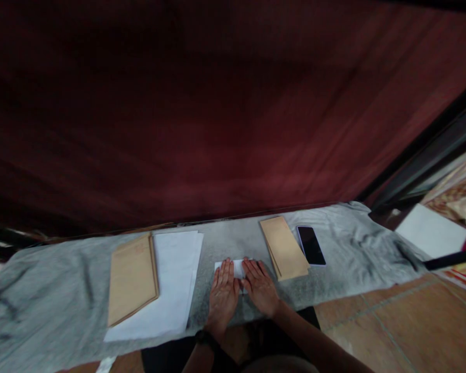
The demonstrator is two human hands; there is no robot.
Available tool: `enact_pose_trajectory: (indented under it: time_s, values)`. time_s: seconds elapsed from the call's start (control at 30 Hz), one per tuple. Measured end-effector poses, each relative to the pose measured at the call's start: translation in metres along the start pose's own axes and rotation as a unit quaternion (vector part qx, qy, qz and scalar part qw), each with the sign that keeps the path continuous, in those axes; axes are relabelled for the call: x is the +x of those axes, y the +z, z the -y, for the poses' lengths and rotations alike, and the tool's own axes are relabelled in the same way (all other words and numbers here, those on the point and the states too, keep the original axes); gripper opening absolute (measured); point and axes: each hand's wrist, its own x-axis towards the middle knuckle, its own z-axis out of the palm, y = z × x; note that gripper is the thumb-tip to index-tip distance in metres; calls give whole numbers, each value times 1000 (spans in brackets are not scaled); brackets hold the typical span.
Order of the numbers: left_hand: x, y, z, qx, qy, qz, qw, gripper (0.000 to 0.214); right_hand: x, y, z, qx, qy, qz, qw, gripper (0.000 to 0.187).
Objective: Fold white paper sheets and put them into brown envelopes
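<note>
My left hand (222,294) and my right hand (260,286) lie flat side by side, fingers stretched out, pressing on a small folded white paper (237,268) on a grey cloth (62,280). Only the paper's far edge shows past my fingertips. A stack of brown envelopes (284,247) lies just right of my right hand. To the left of my left hand a stack of white sheets (171,282) lies with another pile of brown envelopes (132,277) on its left side.
A black phone (311,245) rests screen up to the right of the right envelope stack. A dark red curtain (217,114) hangs behind the cloth. Tiled floor (392,321) shows at the lower right, with a white sheet (431,231) farther right.
</note>
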Motion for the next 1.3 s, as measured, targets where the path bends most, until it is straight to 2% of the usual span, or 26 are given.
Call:
enact_pose_trajectory:
  time_s: [0.27, 0.43, 0.67, 0.9, 1.13, 1.3]
  values:
    - [-16, -2, 11, 13, -56, -43, 997, 63, -14, -3, -11, -17, 31, 2, 999, 56]
    - [-23, -8, 6, 23, -94, -66, 993, 67, -16, -11, -3, -5, 40, -14, 999, 57]
    - [-40, -11, -17, -18, 3, -45, 999, 66, -31, -20, 23, 29, -37, -4, 999, 55]
    - [-55, -14, -15, 1, -42, -80, 996, 70, -43, -24, 15, 11, -30, -10, 999, 59]
    - [-62, -25, -15, 19, -54, -81, 995, 72, -46, -35, 11, 14, -32, -6, 999, 62]
    - [-58, -24, -27, 30, 41, -54, 997, 73, -49, -30, 25, 45, -61, 11, 997, 60]
